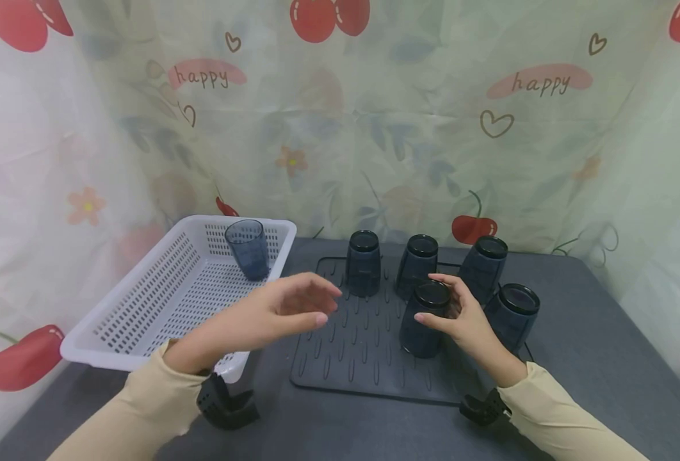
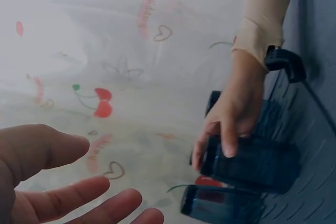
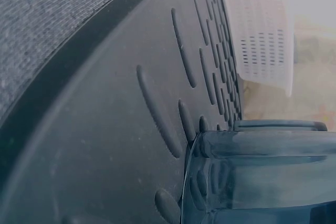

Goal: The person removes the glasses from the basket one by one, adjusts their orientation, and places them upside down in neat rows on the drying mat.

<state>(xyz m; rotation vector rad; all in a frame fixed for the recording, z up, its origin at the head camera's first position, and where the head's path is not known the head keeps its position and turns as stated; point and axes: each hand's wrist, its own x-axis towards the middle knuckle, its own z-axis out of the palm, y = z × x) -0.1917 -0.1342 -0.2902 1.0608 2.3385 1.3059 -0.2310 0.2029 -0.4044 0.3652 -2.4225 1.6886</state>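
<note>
My right hand (image 1: 461, 317) curls its thumb and fingers round the upper part of a dark blue drinking glass (image 1: 422, 333). This glass stands upside down on the black ribbed drying mat (image 1: 340, 362), its rim down on the mat in the right wrist view. Close behind and beside it are more upturned glasses, including one at the back left (image 1: 364, 266) and one at the right (image 1: 513, 317). My left hand (image 1: 276, 307) hovers between the basket and the mat, fingers extended, thumb apart, holding nothing. Another glass (image 1: 248, 250) sits upright in the white basket (image 1: 285, 246).
The perforated basket occupies the left side of the dark grey table (image 1: 328, 422). A patterned curtain (image 1: 340, 128) with cherries and hearts hangs behind and along both sides. Black wrist straps (image 1: 227, 403) show on both sleeves.
</note>
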